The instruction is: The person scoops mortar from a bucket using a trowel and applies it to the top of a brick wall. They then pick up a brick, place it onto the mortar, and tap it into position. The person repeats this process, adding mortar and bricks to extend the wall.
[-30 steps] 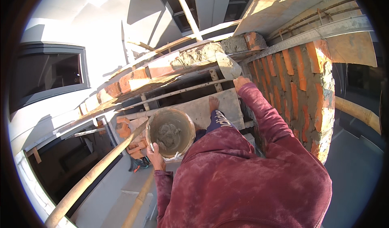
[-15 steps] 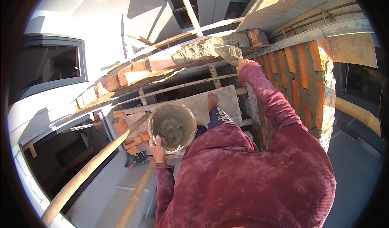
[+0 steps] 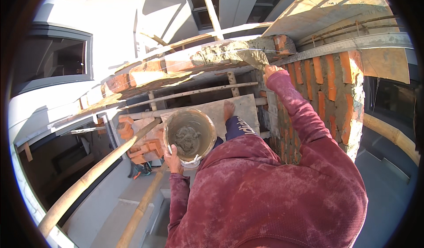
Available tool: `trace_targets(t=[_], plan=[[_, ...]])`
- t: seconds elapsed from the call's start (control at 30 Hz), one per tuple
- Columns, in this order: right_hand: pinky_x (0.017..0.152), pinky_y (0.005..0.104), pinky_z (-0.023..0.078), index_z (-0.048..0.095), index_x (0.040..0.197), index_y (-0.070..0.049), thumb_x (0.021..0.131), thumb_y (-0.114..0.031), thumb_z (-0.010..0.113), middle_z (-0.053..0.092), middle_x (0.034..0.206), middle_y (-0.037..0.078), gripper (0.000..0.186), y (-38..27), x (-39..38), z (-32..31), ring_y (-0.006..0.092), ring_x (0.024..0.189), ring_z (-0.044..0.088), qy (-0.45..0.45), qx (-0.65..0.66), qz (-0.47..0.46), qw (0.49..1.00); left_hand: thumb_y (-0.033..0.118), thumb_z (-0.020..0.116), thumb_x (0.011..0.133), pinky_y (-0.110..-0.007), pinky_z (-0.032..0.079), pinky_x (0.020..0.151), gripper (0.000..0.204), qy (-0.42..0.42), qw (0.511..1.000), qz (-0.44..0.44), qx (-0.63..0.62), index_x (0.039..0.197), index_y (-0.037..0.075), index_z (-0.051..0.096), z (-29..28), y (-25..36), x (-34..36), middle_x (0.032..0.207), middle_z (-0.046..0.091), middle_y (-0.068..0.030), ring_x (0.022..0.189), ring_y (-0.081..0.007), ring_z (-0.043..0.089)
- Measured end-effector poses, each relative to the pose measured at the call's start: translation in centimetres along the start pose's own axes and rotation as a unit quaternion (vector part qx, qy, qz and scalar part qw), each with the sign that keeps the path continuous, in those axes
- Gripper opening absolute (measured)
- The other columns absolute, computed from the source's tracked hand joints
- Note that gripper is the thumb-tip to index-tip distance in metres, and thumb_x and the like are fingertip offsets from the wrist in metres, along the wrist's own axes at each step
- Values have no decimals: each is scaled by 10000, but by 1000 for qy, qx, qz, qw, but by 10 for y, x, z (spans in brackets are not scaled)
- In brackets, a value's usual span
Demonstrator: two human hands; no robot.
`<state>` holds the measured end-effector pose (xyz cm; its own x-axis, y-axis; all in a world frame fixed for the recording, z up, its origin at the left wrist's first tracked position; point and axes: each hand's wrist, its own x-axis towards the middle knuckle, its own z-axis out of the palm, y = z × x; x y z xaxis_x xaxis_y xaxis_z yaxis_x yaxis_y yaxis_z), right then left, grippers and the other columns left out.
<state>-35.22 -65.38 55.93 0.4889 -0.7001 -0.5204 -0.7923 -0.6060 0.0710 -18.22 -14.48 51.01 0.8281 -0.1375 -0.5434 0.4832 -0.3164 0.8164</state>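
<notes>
Brickwork (image 3: 179,63) ahead; trowel (image 3: 255,58) juts from right fingers (image 3: 269,68), bucket (image 3: 205,135) against left fingers (image 3: 168,154).

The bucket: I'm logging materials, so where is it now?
In the head view, the bucket is left of centre, with the left hand at its rim, bricks to its left and a bare foot to its upper right.

Large white lettering (image 3: 244,127) is running along the leg of the person's dark blue trousers (image 3: 232,128), starting just beyond the hem of the maroon top (image 3: 274,195) and heading toward the bare foot (image 3: 228,109). Small, faint marks are showing on the long grey metal bar (image 3: 380,41) beside the brickwork (image 3: 330,82), appearing too tiny for reading.
</notes>
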Motion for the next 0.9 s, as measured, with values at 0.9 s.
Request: trace_targets(t=[0.9], plan=[[810, 482, 479, 613, 1079, -108, 886, -363, 597, 667, 984, 187, 320, 113, -5, 98, 402, 954, 626, 63, 243, 38, 967, 240, 626, 957, -238, 419, 722, 169, -12, 1000, 11, 2, 970, 81, 569, -3, 30, -15, 874, 551, 42, 789, -64, 477]])
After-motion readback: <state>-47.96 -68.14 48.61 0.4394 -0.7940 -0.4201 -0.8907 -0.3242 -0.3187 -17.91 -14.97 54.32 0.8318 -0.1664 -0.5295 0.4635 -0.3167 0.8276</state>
